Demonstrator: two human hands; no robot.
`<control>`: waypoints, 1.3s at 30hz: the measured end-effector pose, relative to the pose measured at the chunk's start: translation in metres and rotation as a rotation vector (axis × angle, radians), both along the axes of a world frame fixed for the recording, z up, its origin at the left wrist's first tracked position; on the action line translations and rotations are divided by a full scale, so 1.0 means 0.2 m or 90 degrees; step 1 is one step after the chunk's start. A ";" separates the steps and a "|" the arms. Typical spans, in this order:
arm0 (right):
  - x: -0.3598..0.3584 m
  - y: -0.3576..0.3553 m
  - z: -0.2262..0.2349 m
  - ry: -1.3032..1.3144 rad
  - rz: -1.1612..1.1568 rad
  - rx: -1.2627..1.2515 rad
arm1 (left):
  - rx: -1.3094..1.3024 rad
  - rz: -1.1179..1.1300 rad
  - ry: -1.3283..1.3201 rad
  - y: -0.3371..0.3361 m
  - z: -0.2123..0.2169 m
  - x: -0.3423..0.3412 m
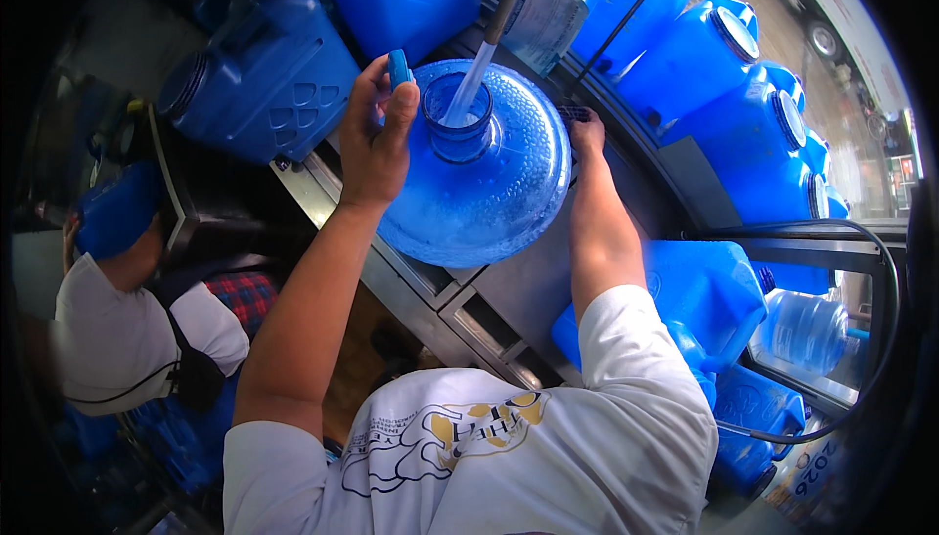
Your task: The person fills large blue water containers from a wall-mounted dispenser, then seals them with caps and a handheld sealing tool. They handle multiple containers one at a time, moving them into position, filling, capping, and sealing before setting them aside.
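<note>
A large round blue water jug (518,198) stands upright on the metal counter, droplets covering its shoulder. Water (472,85) pours into its open neck from a hose (513,2) above. Just left of the neck, my left hand (374,149) pinches a small blue cap (398,67) between thumb and fingers. My right hand (588,134) reaches to the jug's far right side. Its fingers are bent around a dark, ridged object (575,114) beside the jug, too small and shaded to name.
Blue jerrycans (685,41) line the window ledge on the right, and another (675,300) lies by my right elbow. More blue containers (401,2) stand behind the jug. A black cable (892,310) loops at right. At left is a person in a white shirt (103,339).
</note>
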State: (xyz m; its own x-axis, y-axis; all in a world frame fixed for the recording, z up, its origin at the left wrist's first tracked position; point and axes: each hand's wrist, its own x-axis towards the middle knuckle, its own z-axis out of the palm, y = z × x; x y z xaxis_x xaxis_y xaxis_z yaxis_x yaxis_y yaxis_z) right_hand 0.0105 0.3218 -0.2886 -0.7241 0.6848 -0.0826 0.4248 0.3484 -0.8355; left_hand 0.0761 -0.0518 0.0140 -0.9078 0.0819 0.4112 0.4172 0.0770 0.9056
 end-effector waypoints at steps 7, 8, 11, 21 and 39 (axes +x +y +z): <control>0.04 -0.05 0.17 -0.091 0.094 0.114 | 0.003 0.008 0.004 0.01 -0.01 -0.01; 0.05 -0.05 0.19 -0.098 0.104 0.135 | 0.008 0.005 0.003 0.01 -0.01 -0.01; 0.06 -0.06 0.25 -0.113 0.126 0.134 | 0.010 0.000 -0.004 0.01 -0.02 -0.01; 0.08 -0.02 0.17 -0.102 0.116 0.072 | 0.042 -0.004 -0.019 0.01 0.00 -0.01; 0.09 -0.01 0.13 -0.157 0.087 0.153 | 0.021 0.008 -0.024 0.00 0.00 -0.01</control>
State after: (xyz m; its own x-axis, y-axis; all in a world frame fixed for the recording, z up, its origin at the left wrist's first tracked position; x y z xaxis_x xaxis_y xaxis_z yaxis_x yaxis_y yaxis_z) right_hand 0.0287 0.3193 -0.2630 -0.7883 0.6045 -0.1147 0.5395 0.5894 -0.6013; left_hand 0.0739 -0.0522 0.0132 -0.9235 0.0565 0.3793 0.3821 0.0514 0.9227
